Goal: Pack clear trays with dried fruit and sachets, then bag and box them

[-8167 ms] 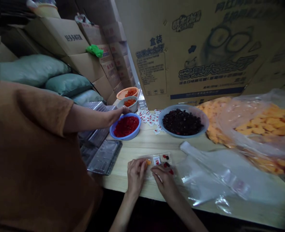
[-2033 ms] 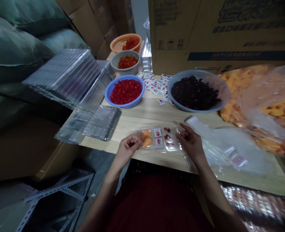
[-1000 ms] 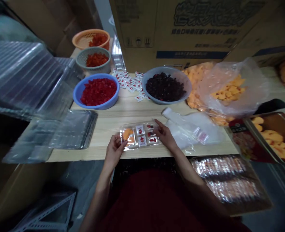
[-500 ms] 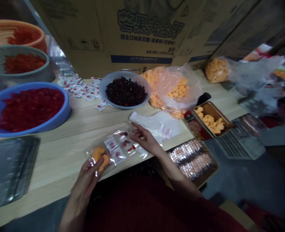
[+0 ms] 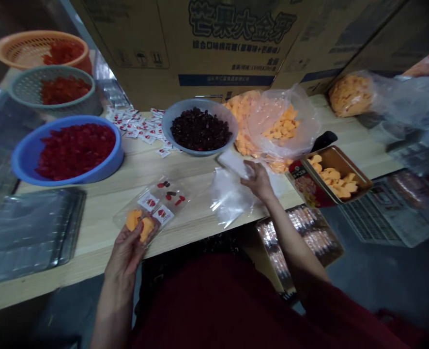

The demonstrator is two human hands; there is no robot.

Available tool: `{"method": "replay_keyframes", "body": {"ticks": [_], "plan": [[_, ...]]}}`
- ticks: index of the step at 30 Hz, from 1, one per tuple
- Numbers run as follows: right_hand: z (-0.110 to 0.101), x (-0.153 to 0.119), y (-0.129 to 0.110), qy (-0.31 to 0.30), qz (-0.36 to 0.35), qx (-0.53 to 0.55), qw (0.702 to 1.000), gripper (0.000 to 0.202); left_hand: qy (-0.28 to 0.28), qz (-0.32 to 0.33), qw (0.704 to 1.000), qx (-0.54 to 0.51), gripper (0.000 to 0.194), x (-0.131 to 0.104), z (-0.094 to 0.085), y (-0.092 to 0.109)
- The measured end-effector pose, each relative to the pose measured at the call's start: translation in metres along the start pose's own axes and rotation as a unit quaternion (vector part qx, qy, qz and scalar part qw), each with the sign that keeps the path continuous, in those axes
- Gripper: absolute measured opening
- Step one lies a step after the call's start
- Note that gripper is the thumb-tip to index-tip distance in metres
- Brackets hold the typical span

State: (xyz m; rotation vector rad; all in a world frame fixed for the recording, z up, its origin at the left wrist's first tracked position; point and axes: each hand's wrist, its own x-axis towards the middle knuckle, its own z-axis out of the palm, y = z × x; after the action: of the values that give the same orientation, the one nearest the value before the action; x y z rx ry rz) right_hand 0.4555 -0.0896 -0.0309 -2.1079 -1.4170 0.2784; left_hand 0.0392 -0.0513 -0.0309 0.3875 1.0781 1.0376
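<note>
My left hand (image 5: 127, 247) pinches the near end of a clear plastic packet (image 5: 180, 206) at the table's front edge. Inside the packet are orange flower-like pieces (image 5: 133, 219), two white printed sachets (image 5: 163, 214) and several small red and dark bits (image 5: 171, 195). My right hand (image 5: 258, 182) has its fingers curled on the right end of a white flat bundle (image 5: 234, 164), slightly blurred. Beneath that hand lie thin clear plastic bags (image 5: 231, 196). A bowl of dark dried fruit (image 5: 167, 118) stands just behind the bundle.
At the left are a blue basin of red pieces (image 5: 23, 162), green (image 5: 22, 89) and orange baskets (image 5: 4, 51), and clear trays (image 5: 29, 232). White sachets (image 5: 138, 127) lie behind. A bag of orange pieces (image 5: 283, 123), a tin (image 5: 358, 169) and cartons (image 5: 156, 92) stand farther back.
My right hand has left the packet and moved right and away onto the white bundle. My left hand still holds the packet. The view has shifted somewhat.
</note>
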Motion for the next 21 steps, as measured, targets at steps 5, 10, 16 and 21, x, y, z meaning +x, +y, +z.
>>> {"method": "replay_keyframes", "body": {"ticks": [5, 10, 16, 21], "plan": [[-0.008, -0.005, 0.026, 0.074, 0.064, -0.055, 0.994, 0.060, -0.006, -0.008, 1.000, -0.004, 0.028, 0.005, 0.003, -0.001], [-0.007, -0.043, -0.019, 0.114, -0.028, -0.104, 0.988, 0.039, -0.012, -0.001, 1.000, -0.001, 0.035, 0.006, 0.002, 0.000], [0.042, -0.102, -0.098, -0.115, -0.066, -0.186, 0.974, 0.023, -0.022, 0.001, 0.999, -0.024, 0.033, 0.000, 0.002, -0.001], [0.049, -0.079, -0.101, -0.193, 0.027, -0.135, 0.972, 0.017, -0.028, -0.006, 0.998, -0.049, 0.037, -0.006, -0.001, -0.002]]}}
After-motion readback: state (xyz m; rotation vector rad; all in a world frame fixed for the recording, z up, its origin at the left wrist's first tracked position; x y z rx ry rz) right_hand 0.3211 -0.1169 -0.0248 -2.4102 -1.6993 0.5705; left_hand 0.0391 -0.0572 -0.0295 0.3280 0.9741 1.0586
